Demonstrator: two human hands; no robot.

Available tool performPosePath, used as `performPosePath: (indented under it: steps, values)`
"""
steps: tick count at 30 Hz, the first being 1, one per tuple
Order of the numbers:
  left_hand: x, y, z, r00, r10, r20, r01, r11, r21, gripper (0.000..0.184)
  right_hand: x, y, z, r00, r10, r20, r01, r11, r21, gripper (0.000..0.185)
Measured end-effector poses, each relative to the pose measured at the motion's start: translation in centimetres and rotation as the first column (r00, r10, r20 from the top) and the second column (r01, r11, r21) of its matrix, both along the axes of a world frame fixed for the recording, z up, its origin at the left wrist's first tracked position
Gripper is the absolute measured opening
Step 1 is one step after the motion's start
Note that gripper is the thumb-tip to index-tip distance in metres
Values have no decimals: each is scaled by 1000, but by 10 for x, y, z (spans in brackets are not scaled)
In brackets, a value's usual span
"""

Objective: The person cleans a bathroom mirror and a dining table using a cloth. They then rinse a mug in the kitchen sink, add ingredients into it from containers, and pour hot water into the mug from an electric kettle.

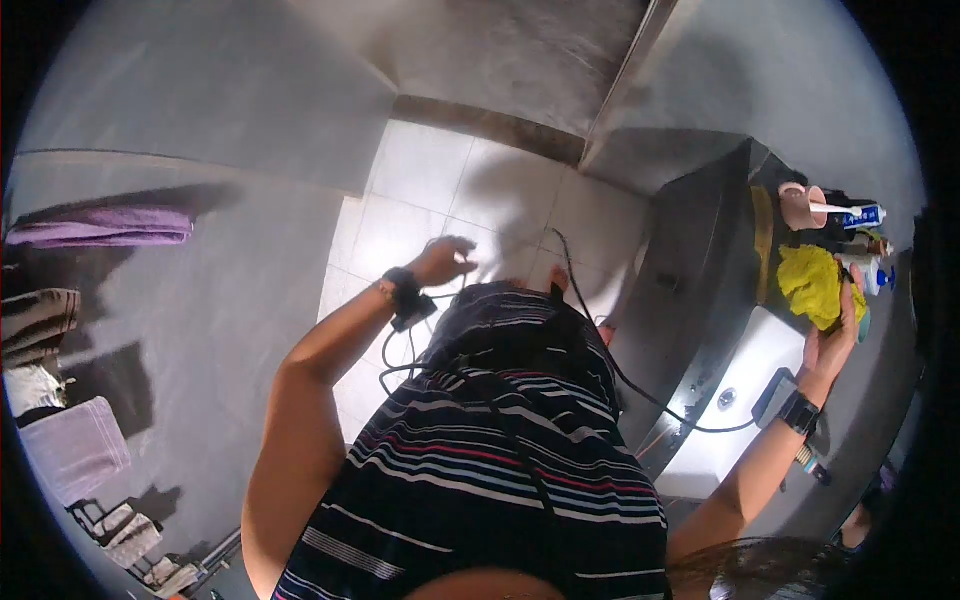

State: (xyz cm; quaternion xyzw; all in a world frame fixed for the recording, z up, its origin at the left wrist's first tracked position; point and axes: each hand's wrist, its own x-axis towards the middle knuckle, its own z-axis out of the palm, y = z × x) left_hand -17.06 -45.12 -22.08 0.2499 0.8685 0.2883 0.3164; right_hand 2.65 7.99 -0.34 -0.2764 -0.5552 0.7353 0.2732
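Right hand [831, 345] at three o'clock in the frame reaches over a dark counter [858, 400], its fingers against a bunched yellow cloth [808, 283] just toward eleven o'clock of the palm; whether they grip it or merely press is unclear. A sound hold would gather the loose folds beneath the fingers and keep the pressure even, with the wrist low and steady.

Beyond the cloth, toward twelve o'clock, stand a pink cup [800, 208] and a blue-and-white tube [864, 216]; a bottle with a blue top [884, 279] sits just beside the hand at one o'clock. Short, controlled movements would suit that corner best (a trailing fold could easily tip the cup).

Toward eight o'clock lies the white sink [700, 458], a black cable [640, 392] crossing its edge; slack kept clear of the forearm would prevent a snag.

Farther out, toward ten o'clock, the left hand [446, 261] is held over the tiled floor [400, 190], fingers apart and loosely bent, nothing visible in them; it could steady the counter's edge if firmer pressure were needed.
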Motion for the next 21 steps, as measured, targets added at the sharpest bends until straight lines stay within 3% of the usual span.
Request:
performPosePath:
  steps: [2, 4, 6, 7, 8, 10, 12, 14, 15, 17, 18, 19, 20, 21]
  values:
    - [16, -5, 13, 982, -183, -38, 179, 979, -98, 28, -4, -5, 3, 999, 28, -17, -28, 999, 25, 44]
    - [26, -3, 31, 904, -151, 400, 236, 956, -174, 28, -6, -6, 3, 997, 53, -48, -52, 998, 25, 43]
    - [43, -7, 52, 871, -267, 413, 317, 947, -58, 32, -10, -8, 5, 991, 108, -73, -107, 994, 13, 42]
    - [51, -10, 51, 875, -373, 308, 408, 911, -58, 28, -14, -11, 6, 993, 113, -46, -111, 993, 43, 42]
    - [57, -9, 55, 880, -364, 305, 400, 914, -62, 28, -16, -13, 7, 993, 115, -23, -113, 991, 72, 43]
    - [69, -1, 71, 960, -137, 243, 164, 982, -95, 25, -19, -17, 9, 987, 154, -44, -151, 987, 55, 43]
    - [80, -10, 43, 982, -113, 153, 133, 983, -124, 21, -20, -17, 10, 979, 194, -62, -192, 981, 41, 44]
    - [78, -23, -1, 915, -330, 233, 394, 856, -335, 21, -22, -19, 12, 976, 208, -64, -205, 977, 51, 45]
    - [77, -31, 4, 918, -325, 227, 387, 858, -339, 21, -22, -21, 13, 974, 213, -71, -210, 976, 52, 45]
    - [74, -52, 24, 955, -292, 47, 296, 932, -209, 20, -23, -22, 16, 977, 211, -32, -207, 974, 90, 46]
    - [74, -50, 57, 983, -75, 169, 112, 970, -218, 22, -23, -20, 15, 975, 219, -34, -215, 973, 89, 46]
    - [77, -61, 73, 867, 231, 442, -222, 972, -73, 23, -24, -20, 13, 971, 235, -39, -230, 968, 98, 47]
    - [80, -70, 87, 587, 416, 695, -556, 831, -28, 24, -25, -20, 12, 967, 250, -49, -244, 964, 107, 48]
    - [82, -63, 113, 450, 509, 734, -704, 708, -59, 25, -25, -21, 12, 967, 249, -54, -244, 966, 80, 48]
